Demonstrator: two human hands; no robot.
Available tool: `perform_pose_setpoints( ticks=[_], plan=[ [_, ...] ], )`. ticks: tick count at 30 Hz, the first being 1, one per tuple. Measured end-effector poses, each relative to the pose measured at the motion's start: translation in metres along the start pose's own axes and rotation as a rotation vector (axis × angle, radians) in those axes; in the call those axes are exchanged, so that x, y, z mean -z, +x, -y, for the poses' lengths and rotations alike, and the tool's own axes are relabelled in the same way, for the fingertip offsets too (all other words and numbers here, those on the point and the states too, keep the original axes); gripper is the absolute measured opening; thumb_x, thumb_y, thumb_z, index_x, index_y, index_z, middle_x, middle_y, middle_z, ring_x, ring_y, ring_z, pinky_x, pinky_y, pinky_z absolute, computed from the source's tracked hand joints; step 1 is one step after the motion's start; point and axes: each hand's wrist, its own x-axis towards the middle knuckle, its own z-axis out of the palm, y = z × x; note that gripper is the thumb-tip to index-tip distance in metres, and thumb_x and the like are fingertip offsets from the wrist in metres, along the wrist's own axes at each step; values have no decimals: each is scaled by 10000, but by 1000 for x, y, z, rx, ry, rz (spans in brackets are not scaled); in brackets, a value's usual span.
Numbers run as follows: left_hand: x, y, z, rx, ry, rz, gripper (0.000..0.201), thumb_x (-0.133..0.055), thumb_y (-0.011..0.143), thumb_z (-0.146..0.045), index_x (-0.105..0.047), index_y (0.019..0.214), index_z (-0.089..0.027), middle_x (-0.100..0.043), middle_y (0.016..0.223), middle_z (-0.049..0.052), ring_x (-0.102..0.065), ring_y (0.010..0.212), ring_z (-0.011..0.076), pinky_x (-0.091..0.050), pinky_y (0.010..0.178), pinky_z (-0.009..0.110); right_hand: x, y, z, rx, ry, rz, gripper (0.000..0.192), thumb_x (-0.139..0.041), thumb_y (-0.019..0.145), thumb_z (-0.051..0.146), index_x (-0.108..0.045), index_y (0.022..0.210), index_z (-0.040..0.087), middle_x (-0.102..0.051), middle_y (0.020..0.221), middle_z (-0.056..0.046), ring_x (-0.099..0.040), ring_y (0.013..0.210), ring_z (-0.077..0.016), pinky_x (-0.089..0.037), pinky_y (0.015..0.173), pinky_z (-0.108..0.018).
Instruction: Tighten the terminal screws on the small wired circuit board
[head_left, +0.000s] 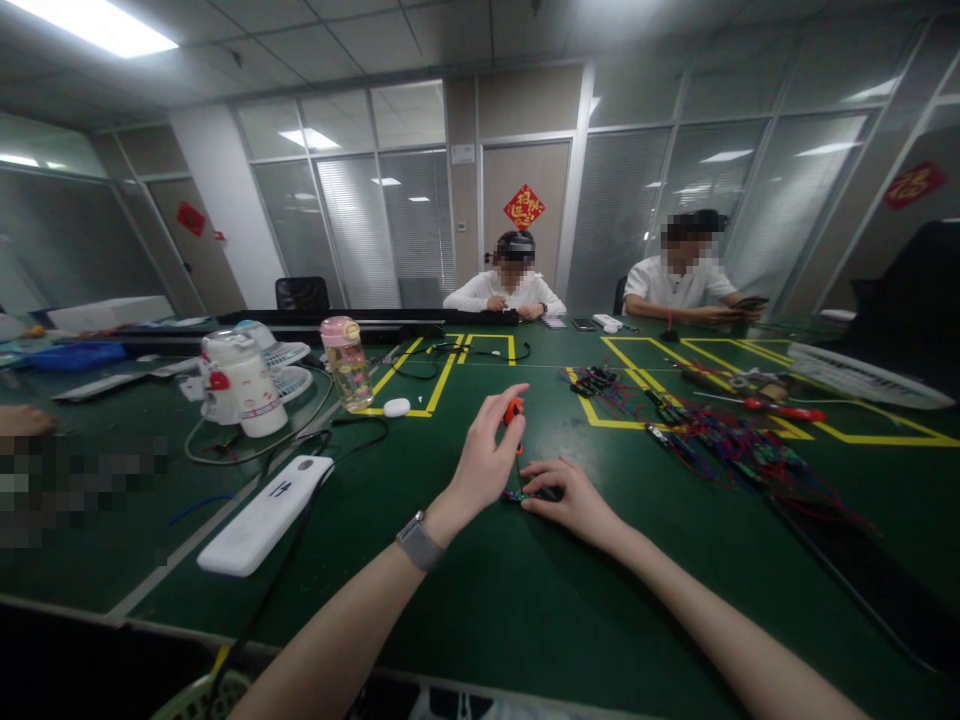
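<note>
My left hand (487, 447) is closed around the orange-and-black handle of a screwdriver (513, 411). The screwdriver stands upright, its thin shaft pointing down to a small green circuit board (514, 495) on the table. Low beside it, my right hand (566, 498) pinches the board's right side between thumb and fingers. Part of the board and a dark piece attached to it are hidden under the right fingers. Whether the screwdriver's tip touches a screw is too small to tell.
On the green table (450, 620), bundled circuit boards with red and blue wires (739, 450) lie to the right, near a red-handled tool (786, 410). Leftward are a white power bank-like block (266, 515), a white jug (244, 385) and a clear bottle (347, 365). Two people sit opposite.
</note>
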Motion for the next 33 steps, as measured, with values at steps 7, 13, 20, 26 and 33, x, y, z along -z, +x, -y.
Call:
perform_pose_setpoints(
  ticks=[7,13,20,26,33],
  plan=[
    [4,2,1,10,0,37,342,-607,865,-220,-605,1205,-259,-559,978,30,-595,800,140,-544,681,255,1,0,1,-11,1,8,101,-746,714,304,-760,799,251,-715,1108,-71,-595,1136,-284,-177,1105,-598],
    [8,2,1,-62,59,74,379,-493,941,-246,-506,1319,-259,-568,1168,70,-604,978,170,-538,792,287,1,-1,-1,4,5,10,116,-726,730,327,-759,810,250,-714,1106,-75,-595,1130,-282,-171,1102,-600],
    [6,-1,-2,-127,178,-12,305,-573,899,-237,-593,1203,-231,-599,937,26,-593,800,141,-529,738,267,-1,0,-5,24,-16,12,109,-730,728,315,-758,817,258,-714,1104,-67,-605,1110,-276,-195,1100,-590],
    [6,1,-1,-89,7,126,420,-414,970,-199,-430,1387,-249,-592,1173,74,-624,977,159,-531,844,301,-1,0,-5,24,-23,6,113,-736,727,328,-760,814,260,-717,1099,-61,-608,1114,-279,-196,1103,-593],
    [4,1,-4,-96,170,-19,288,-611,874,-251,-613,1161,-236,-576,1007,41,-604,849,156,-549,745,280,-1,0,-3,13,-11,-7,111,-738,717,331,-760,794,253,-721,1088,-66,-612,1106,-280,-195,1105,-590]
  ],
)
